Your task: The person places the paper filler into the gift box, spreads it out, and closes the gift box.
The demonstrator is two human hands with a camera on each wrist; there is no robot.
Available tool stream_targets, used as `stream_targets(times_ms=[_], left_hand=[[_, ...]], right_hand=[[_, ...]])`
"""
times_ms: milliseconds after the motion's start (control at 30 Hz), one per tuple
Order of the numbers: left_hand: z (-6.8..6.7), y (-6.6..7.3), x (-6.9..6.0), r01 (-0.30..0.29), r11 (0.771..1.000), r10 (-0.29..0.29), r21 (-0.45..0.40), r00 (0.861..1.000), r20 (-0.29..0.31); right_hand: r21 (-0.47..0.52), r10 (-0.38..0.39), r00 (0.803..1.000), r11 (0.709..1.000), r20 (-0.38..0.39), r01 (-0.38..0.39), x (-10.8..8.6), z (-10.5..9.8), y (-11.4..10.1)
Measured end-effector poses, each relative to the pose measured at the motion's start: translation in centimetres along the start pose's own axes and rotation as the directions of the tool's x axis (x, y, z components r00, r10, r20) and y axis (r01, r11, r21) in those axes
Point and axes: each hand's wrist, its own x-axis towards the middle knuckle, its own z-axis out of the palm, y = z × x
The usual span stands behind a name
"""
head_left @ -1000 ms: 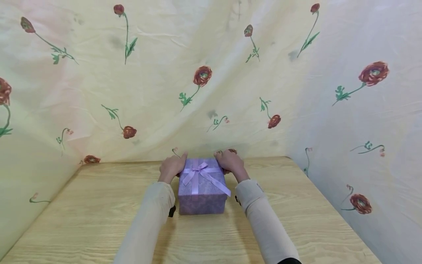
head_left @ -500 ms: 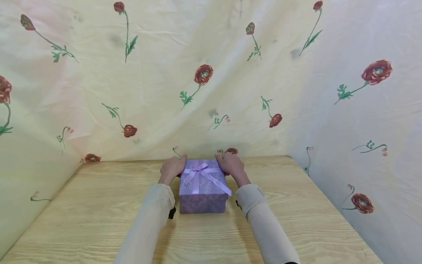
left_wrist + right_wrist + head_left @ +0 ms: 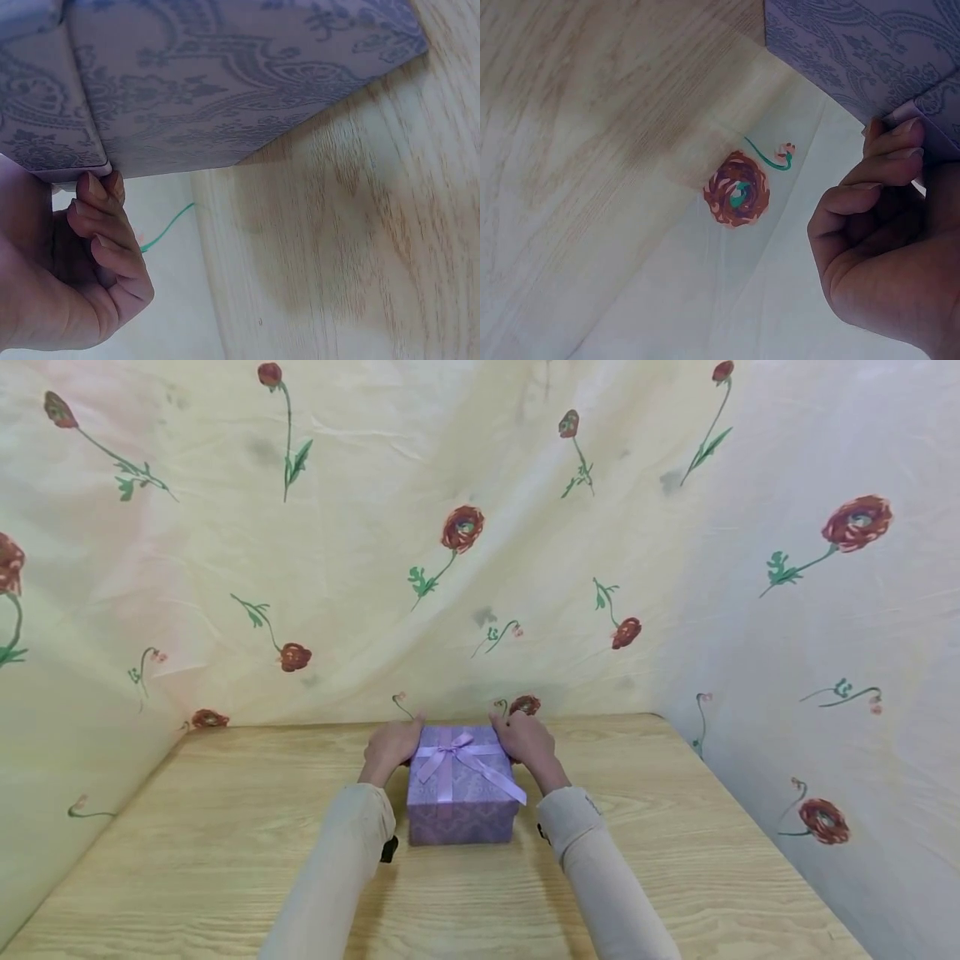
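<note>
A lavender gift box with a damask pattern sits on the wooden table, its lid on top. A lilac ribbon with a bow crosses the lid. At the lid's far left corner, my left hand pinches it, thumb on the upper side. In the left wrist view, curled fingertips touch the lid's lower rim. My right hand pinches the far right corner likewise; its curled fingers reach the rim in the right wrist view. Both thumbs are mostly hidden in the wrist views.
The light wood table spreads around the box on all sides. A cream cloth printed with red flowers hangs close behind the hands and along both sides of the table.
Both hands and the lid's far edge have come slightly lower in the head view. The hold on the lid looks the same, and the box's near side has barely moved.
</note>
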Motion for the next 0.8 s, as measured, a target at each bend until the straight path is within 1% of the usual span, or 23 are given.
stream_targets(times_ms=[200,367,500,667,800], left_hand=[[0.3,0.1,-0.1,0.017,1.0,-0.017,-0.02,1.0,-0.024],[0.5,0.1,0.0,0.033,0.999,-0.034,-0.037,0.999,-0.027],[0.6,-0.1,0.2,0.033,0.999,-0.034,-0.038,0.999,-0.025],[0.6,-0.1,0.3,0.03,0.998,-0.032,-0.051,0.999,-0.037],[0.7,-0.2,0.4,0.017,0.999,-0.019,-0.05,0.999,-0.042]], right_hand=[[-0.01,-0.001,1.0,1.0,-0.025,0.001,-0.1,0.0,0.1],[-0.011,-0.01,0.999,1.0,-0.041,0.01,0.0,0.3,0.4],[-0.002,-0.01,0.998,1.0,-0.067,0.009,0.0,0.6,0.5],[0.025,0.01,0.994,1.0,-0.111,-0.008,0.0,0.9,0.5],[0.04,0.032,0.993,0.999,-0.116,-0.028,0.1,1.1,0.5]])
